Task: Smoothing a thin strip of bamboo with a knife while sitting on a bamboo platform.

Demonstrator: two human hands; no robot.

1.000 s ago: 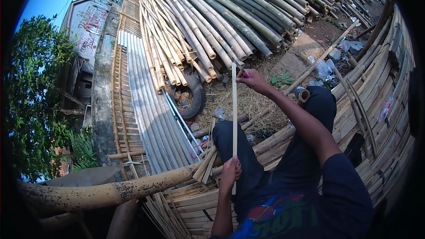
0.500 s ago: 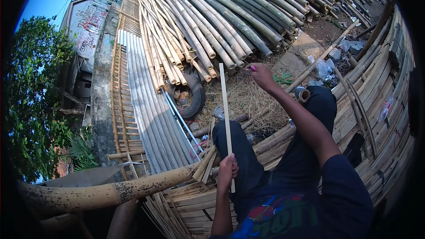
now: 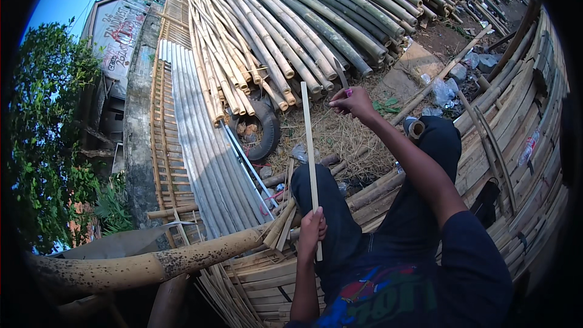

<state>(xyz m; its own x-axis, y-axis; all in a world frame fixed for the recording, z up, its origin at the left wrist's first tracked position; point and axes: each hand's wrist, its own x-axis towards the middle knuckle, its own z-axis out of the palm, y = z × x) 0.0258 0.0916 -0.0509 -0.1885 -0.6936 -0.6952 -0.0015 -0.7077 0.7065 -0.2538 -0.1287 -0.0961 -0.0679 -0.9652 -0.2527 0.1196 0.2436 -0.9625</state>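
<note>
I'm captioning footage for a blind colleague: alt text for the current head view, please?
A left hand grips a pale strip near its lower end; the right hand, apart from it, holds a pink-handled blade. Beyond lie stacked bamboo poles and a tire.

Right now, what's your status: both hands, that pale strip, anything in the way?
Left hand closed around pale strip, near its lower end. Right hand gripping knife, blade apart from strip. Bamboo poles stacked beyond; no obstruction evident.
</note>
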